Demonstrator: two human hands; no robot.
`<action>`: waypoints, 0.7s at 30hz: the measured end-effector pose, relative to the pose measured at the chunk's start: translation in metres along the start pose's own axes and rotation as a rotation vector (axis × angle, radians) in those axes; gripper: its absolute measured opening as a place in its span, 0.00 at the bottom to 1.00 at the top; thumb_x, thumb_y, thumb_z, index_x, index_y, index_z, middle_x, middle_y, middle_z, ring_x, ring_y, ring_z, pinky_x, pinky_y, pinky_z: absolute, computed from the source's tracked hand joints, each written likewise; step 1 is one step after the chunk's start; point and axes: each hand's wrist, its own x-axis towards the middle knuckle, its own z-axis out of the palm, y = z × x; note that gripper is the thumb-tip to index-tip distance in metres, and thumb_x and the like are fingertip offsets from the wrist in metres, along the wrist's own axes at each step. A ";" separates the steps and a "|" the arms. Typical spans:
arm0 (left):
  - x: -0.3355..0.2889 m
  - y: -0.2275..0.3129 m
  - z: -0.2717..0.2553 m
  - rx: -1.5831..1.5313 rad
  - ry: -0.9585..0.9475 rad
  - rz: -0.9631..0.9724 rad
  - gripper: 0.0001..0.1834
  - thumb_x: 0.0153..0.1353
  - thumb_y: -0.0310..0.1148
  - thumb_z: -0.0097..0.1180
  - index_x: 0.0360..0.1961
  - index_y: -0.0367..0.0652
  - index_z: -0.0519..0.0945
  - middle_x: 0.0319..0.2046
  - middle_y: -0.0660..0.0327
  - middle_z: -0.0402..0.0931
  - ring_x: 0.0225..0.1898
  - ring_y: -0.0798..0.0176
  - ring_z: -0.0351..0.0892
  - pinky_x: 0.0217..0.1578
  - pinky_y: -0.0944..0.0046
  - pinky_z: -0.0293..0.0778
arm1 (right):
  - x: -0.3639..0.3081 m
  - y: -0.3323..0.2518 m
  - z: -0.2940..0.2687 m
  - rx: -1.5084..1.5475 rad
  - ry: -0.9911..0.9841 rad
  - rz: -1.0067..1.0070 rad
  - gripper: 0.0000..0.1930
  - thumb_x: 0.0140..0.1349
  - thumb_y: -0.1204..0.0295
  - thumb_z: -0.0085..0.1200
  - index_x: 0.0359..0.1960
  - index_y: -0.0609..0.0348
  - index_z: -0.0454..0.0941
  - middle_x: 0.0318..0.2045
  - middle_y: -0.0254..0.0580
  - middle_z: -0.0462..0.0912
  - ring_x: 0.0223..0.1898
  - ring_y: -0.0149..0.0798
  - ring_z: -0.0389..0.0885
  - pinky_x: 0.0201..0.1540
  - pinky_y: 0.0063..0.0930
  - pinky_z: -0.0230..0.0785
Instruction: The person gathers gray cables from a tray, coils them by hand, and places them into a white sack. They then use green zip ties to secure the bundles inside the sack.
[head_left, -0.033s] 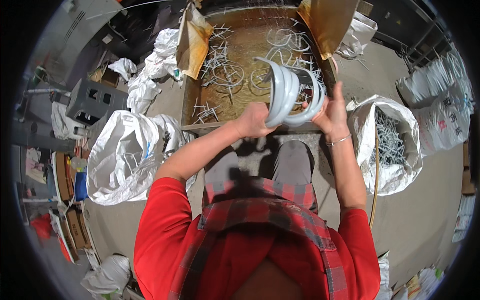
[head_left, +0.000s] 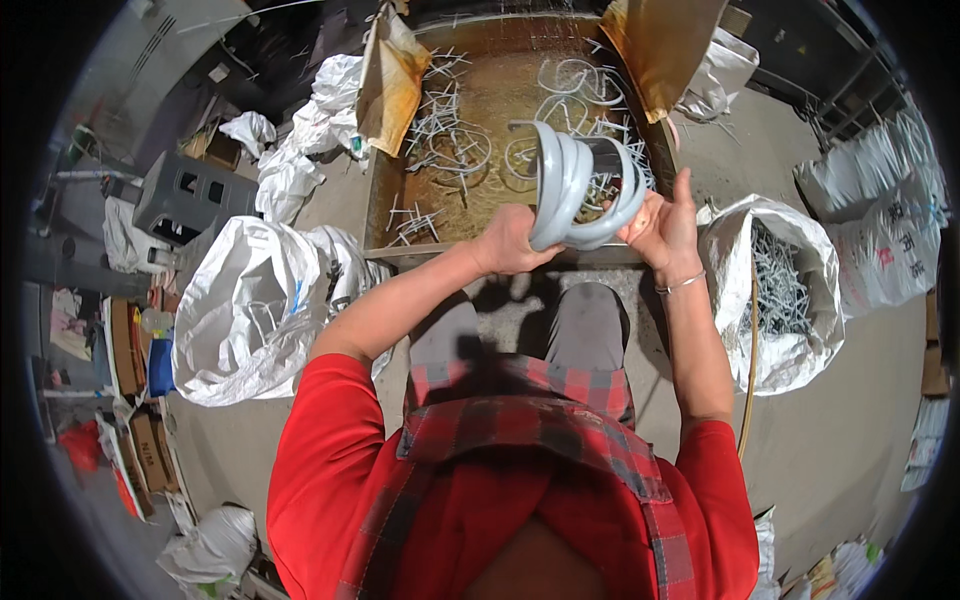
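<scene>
A cluster of thick, glossy grey plastic rings (head_left: 566,185), nested side by side, is held up in front of me over the near edge of a shallow brown tray (head_left: 415,252). My left hand (head_left: 512,240) is closed round their lower left side. On the opposite side, my right hand (head_left: 665,232) lies against the rings. Its thumb sticks up, clear of them, while its fingers reach behind the rightmost ring, with fingertips showing through the loop. The tray holds shallow yellowish water, thin grey plastic hoops (head_left: 573,82) and loose branching grey plastic pieces (head_left: 432,115).
A white woven sack (head_left: 235,345) stands open at my left. At my right another sack (head_left: 735,300) is filled with small grey pieces (head_left: 778,280). Rust-stained flaps (head_left: 390,85) rise beside the tray. A grey crate (head_left: 190,200) and full white bags (head_left: 890,235) stand farther out.
The grey rings have tilted slightly, their far end sitting a little lower in the picture. Both hands stay in nearly the same place.
</scene>
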 end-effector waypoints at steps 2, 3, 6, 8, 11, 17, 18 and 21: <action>-0.004 -0.003 0.002 -0.152 0.026 -0.104 0.14 0.44 0.29 0.63 0.34 0.42 0.78 0.27 0.54 0.77 0.29 0.50 0.77 0.32 0.60 0.73 | 0.010 -0.003 -0.027 0.068 -0.322 0.076 0.49 0.57 0.32 0.23 0.53 0.76 0.62 0.47 0.61 0.74 0.49 0.53 0.74 0.52 0.46 0.66; -0.007 -0.005 0.000 -0.151 0.025 -0.113 0.13 0.44 0.30 0.62 0.34 0.43 0.78 0.26 0.53 0.77 0.30 0.48 0.77 0.31 0.60 0.72 | 0.012 -0.001 -0.029 0.046 -0.325 0.079 0.49 0.57 0.32 0.24 0.53 0.76 0.62 0.47 0.61 0.74 0.49 0.52 0.75 0.52 0.45 0.67; -0.017 -0.012 -0.007 -0.070 0.095 0.022 0.12 0.44 0.28 0.62 0.33 0.42 0.78 0.27 0.55 0.77 0.29 0.52 0.77 0.32 0.62 0.72 | 0.010 0.009 -0.016 -0.015 -0.347 0.060 0.49 0.57 0.32 0.23 0.54 0.75 0.61 0.47 0.59 0.75 0.48 0.50 0.76 0.51 0.42 0.69; -0.022 -0.016 -0.007 -0.056 0.141 0.087 0.12 0.45 0.26 0.63 0.33 0.41 0.78 0.28 0.56 0.77 0.28 0.56 0.77 0.33 0.64 0.72 | 0.004 0.016 -0.004 -0.114 -0.312 0.016 0.49 0.57 0.32 0.22 0.55 0.75 0.59 0.47 0.58 0.75 0.48 0.49 0.76 0.50 0.41 0.69; -0.029 -0.015 -0.007 -0.175 0.145 -0.002 0.11 0.45 0.26 0.63 0.33 0.41 0.78 0.26 0.58 0.77 0.27 0.59 0.76 0.32 0.65 0.72 | -0.001 0.018 0.012 -0.158 -0.310 0.003 0.50 0.56 0.31 0.21 0.57 0.74 0.57 0.49 0.59 0.74 0.48 0.50 0.76 0.51 0.40 0.69; -0.037 -0.001 -0.014 -0.423 0.102 -0.337 0.15 0.46 0.28 0.63 0.37 0.37 0.77 0.28 0.62 0.78 0.29 0.70 0.76 0.33 0.69 0.72 | 0.000 0.019 0.020 -0.058 -0.352 0.048 0.52 0.55 0.31 0.23 0.60 0.76 0.51 0.55 0.66 0.65 0.56 0.56 0.67 0.56 0.48 0.62; -0.038 0.000 -0.016 -0.425 0.081 -0.368 0.16 0.46 0.28 0.64 0.38 0.37 0.77 0.27 0.62 0.78 0.30 0.70 0.75 0.33 0.69 0.72 | -0.001 0.020 0.021 -0.028 -0.343 0.053 0.52 0.55 0.31 0.24 0.60 0.76 0.51 0.55 0.67 0.64 0.57 0.57 0.66 0.57 0.49 0.61; -0.035 0.009 -0.025 -0.514 0.035 -0.496 0.18 0.45 0.28 0.65 0.39 0.37 0.76 0.28 0.64 0.78 0.30 0.69 0.75 0.34 0.69 0.72 | 0.001 0.024 0.023 0.032 -0.324 0.066 0.52 0.55 0.31 0.26 0.60 0.77 0.50 0.57 0.68 0.61 0.58 0.60 0.63 0.59 0.51 0.57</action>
